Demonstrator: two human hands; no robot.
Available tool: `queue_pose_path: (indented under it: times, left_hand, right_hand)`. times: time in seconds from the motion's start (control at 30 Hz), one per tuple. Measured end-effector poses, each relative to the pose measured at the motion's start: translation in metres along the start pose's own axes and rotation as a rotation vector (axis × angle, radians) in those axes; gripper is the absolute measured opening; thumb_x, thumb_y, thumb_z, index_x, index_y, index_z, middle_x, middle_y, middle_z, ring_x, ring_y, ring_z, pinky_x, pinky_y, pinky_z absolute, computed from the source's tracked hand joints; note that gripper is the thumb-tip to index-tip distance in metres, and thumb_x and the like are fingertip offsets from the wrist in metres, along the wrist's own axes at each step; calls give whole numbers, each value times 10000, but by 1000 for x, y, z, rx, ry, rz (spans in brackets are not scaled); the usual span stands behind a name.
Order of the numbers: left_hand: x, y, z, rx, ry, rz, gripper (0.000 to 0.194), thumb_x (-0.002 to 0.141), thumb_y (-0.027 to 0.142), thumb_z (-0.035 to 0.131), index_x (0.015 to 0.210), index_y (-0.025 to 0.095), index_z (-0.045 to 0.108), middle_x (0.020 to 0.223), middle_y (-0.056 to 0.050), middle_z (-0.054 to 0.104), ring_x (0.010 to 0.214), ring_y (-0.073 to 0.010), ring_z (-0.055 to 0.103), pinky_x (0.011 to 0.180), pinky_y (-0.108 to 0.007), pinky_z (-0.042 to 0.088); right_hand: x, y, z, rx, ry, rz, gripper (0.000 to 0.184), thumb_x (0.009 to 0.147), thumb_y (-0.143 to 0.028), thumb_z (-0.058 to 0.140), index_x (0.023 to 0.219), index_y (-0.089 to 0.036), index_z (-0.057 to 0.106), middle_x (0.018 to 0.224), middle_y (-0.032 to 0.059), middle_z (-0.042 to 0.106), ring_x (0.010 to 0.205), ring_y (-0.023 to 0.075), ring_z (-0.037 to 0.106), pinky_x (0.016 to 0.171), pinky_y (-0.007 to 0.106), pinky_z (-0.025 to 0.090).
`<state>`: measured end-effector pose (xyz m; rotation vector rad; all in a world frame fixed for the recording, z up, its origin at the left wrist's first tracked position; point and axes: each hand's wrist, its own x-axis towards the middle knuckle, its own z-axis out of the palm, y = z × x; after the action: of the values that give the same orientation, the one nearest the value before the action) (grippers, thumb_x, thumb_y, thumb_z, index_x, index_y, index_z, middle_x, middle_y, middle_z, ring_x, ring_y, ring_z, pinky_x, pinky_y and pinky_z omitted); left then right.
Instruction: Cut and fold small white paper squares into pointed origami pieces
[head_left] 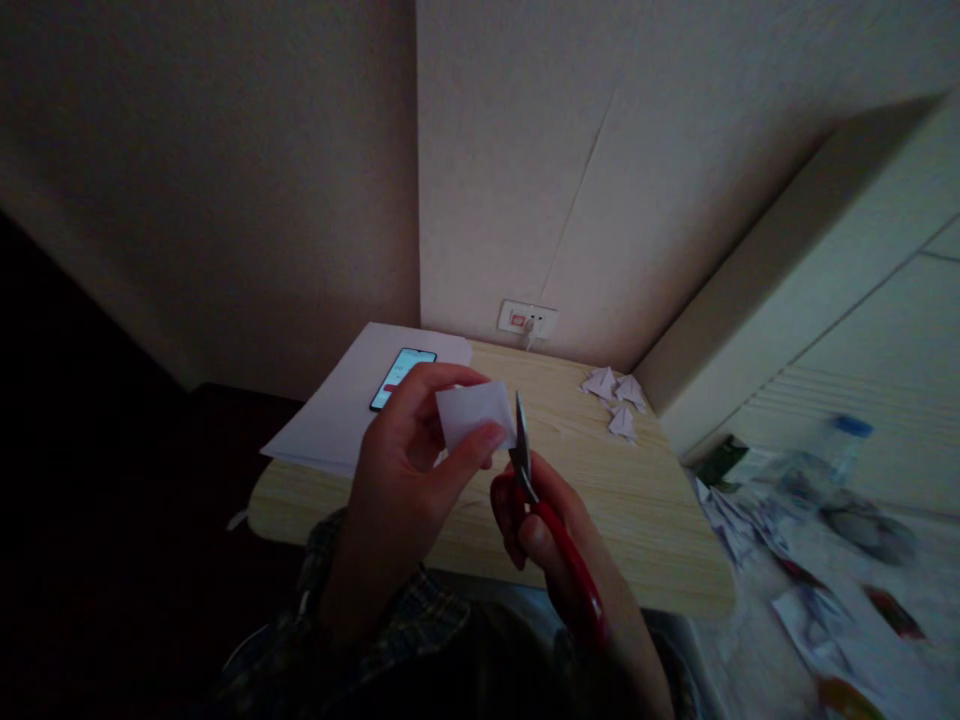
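Red scissors [559, 540] in right grip [551, 540], paper piece [475, 412] in left grip [420, 450].

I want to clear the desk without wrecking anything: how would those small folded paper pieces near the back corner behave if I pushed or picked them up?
The folded paper pieces look thin and small, so probably very light and apt to slide or scatter on the smooth wooden desk. Their raised creases suggest some stiffness, yet a firm pinch would likely crush them.

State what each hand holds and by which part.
The left hand pinches a small white paper piece by its lower edge. The right hand grips the red-handled scissors by the handles, blades up.
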<state>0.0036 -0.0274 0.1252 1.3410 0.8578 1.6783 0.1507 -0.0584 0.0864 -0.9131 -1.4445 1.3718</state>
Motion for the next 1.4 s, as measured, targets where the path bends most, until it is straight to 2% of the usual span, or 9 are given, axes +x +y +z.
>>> queue_pose_path:
  times: [0.4, 0.67, 0.8, 1.03, 1.27, 1.4]
  left_hand:
    - [-3, -2, -1, -19, 41, -27, 307, 732, 35, 748, 930, 232, 621, 730, 81, 688, 594, -70, 652, 507, -118, 496]
    - [-6, 4, 6, -54, 128, -113, 273, 725, 76, 738, 907, 226, 601, 679, 83, 663, 563, -74, 615, 513, -138, 506]
    - [-4, 1, 3, -15, 76, -77, 267, 731, 83, 748, 908, 224, 606, 668, 79, 662, 549, -83, 625, 496, -146, 505]
    - [-4, 0, 2, -5, 38, -86, 281, 737, 72, 740, 927, 224, 600, 686, 86, 662, 551, -68, 610, 505, -135, 494]
    - [-6, -1, 0, 44, 35, -96, 278, 741, 91, 737, 932, 230, 590, 699, 80, 655, 584, -91, 632, 515, -165, 489]
    - [-7, 1, 0, 51, 31, -106, 269, 745, 118, 744, 931, 231, 586, 697, 76, 650, 613, -105, 655, 520, -177, 488]
  right_hand:
    - [3, 1, -2, 12, 54, 60, 648, 667, -830, 699, 780, -225, 496, 628, -74, 422, 497, 79, 329, 425, 225, 283]
    - [1, 7, -2, 15, 63, 23, 620, 733, -816, 652, 822, -232, 465, 665, -78, 390, 513, 77, 291, 437, 226, 258]
    - [-2, 14, 1, 49, 50, 11, 579, 805, -799, 589, 899, -243, 458, 735, -59, 399, 576, 99, 322, 491, 241, 272]
    - [-4, 14, 3, 45, 16, 59, 615, 781, -825, 586, 930, -241, 461, 765, -55, 375, 607, 107, 302, 505, 256, 231]
    - [-2, 11, 4, 0, 40, 49, 577, 814, -792, 585, 905, -235, 460, 764, -53, 388, 619, 109, 307, 509, 261, 255]
    - [-2, 7, 5, -21, 40, 48, 612, 782, -825, 582, 874, -234, 452, 727, -62, 387, 582, 102, 296, 488, 261, 256]
